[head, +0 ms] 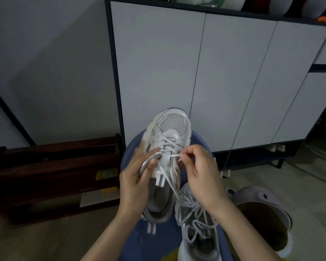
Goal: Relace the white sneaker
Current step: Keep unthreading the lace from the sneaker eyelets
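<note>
A white sneaker (172, 129) with a mesh toe points away from me, lifted over a blue stool (132, 153). My left hand (137, 178) grips its left side by the eyelet edge, thumb on the upper. My right hand (198, 166) pinches the white lace (174, 156) at the sneaker's right eyelets. The lower eyelets are crossed with lace; loose lace trails down toward me. A second white sneaker (198, 223), fully laced, lies below on the stool, partly under my right wrist.
A white-doored cabinet (224, 81) with a dark frame stands straight ahead. A dark wooden rack (55, 176) lies at the left on the floor. A lavender bin (263, 215) with a dark inside sits at the lower right.
</note>
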